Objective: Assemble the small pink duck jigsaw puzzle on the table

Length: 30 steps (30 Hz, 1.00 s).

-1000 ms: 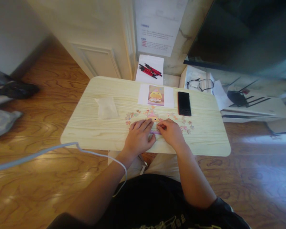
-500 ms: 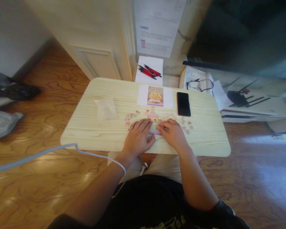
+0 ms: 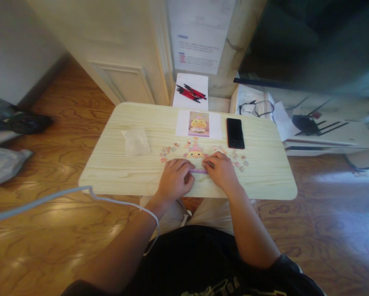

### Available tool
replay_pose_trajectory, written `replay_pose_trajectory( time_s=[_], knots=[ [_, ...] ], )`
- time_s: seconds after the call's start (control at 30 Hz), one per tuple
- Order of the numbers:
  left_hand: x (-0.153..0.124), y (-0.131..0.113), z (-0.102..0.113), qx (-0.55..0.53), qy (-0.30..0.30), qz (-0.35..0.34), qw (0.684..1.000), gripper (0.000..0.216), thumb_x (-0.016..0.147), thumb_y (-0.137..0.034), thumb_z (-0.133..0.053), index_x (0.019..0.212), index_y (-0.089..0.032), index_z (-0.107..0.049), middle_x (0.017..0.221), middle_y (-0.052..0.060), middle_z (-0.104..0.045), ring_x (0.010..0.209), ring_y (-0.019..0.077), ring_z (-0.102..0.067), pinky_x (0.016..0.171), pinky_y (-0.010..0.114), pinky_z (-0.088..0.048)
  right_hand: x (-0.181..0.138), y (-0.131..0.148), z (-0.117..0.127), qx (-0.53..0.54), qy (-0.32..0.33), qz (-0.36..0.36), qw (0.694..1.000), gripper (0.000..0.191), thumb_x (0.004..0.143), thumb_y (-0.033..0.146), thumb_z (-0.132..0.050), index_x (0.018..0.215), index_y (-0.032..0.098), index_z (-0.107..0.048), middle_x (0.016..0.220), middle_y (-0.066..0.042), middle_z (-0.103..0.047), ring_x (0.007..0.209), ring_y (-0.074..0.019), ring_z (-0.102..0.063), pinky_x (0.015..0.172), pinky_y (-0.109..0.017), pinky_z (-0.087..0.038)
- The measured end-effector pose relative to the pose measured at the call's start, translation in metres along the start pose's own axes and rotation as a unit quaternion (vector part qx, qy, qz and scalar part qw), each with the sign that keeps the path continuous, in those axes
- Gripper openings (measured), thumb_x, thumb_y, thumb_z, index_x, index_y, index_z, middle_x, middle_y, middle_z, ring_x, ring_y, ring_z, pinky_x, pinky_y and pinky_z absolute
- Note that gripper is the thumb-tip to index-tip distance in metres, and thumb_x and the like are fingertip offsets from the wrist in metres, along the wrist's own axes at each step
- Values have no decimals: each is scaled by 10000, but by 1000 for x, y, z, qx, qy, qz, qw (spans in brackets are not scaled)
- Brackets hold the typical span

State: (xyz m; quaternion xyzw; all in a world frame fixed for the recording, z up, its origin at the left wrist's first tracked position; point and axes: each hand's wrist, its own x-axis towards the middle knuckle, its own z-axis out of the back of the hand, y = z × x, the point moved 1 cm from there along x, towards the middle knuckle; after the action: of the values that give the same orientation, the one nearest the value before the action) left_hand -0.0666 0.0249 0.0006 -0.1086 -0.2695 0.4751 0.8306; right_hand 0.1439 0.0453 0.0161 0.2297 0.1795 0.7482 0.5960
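Note:
A partly joined jigsaw puzzle point(image 3: 195, 154) with a yellow chick picture lies on a small pale wooden table point(image 3: 123, 164). My left hand point(image 3: 176, 181) rests at the puzzle's lower left edge with its fingers curled in. My right hand point(image 3: 221, 170) sits at the lower right edge, fingertips pinched together on a small piece against the puzzle. Loose puzzle pieces point(image 3: 167, 151) lie to the left and more loose pieces point(image 3: 240, 164) to the right. A reference picture point(image 3: 198, 123) of the chick lies on white paper beyond the puzzle.
A black phone point(image 3: 235, 133) lies right of the reference picture. A clear plastic bag point(image 3: 136, 141) sits on the table's left part. Red and black pens point(image 3: 191, 92) lie on paper behind the table. A white cable point(image 3: 49, 199) runs across the wooden floor to my left wrist.
My left hand's fingers have drawn back off the puzzle and curled in, which uncovers the chick's face. My right hand has stayed at the puzzle's lower right edge.

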Motion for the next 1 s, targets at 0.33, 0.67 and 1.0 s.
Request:
replay_pose_trajectory(
  time_s=[0.33,0.67,1.0],
  knots=[
    [-6,-2,-4,-35,71,-146,986,298,864,-167,-607,1125,-218,-743,1165,80,-730,1064,251,-638,971,447,-522,-6,-45,34,24,-65,-48,997,153,945,247,-665,984,228,-811,1006,-61,-723,882,-212,-670,819,-347,-526],
    [-2,-6,-2,-32,80,-127,988,451,849,-186,-610,1283,-247,-717,1219,84,-710,1134,278,-619,1027,488,-509,-17,-52,39,-5,-35,-52,998,154,953,276,-682,1039,220,-798,1033,-66,-710,952,-214,-655,884,-339,-510],
    [1,-10,2,-18,82,-87,993,469,906,-289,-617,1373,-307,-663,1319,84,-656,1229,291,-588,1082,494,-450,-13,-36,29,-53,-19,-65,996,203,960,308,-656,1095,224,-783,1097,-91,-683,1035,-247,-636,962,-376,-472]
  ],
)
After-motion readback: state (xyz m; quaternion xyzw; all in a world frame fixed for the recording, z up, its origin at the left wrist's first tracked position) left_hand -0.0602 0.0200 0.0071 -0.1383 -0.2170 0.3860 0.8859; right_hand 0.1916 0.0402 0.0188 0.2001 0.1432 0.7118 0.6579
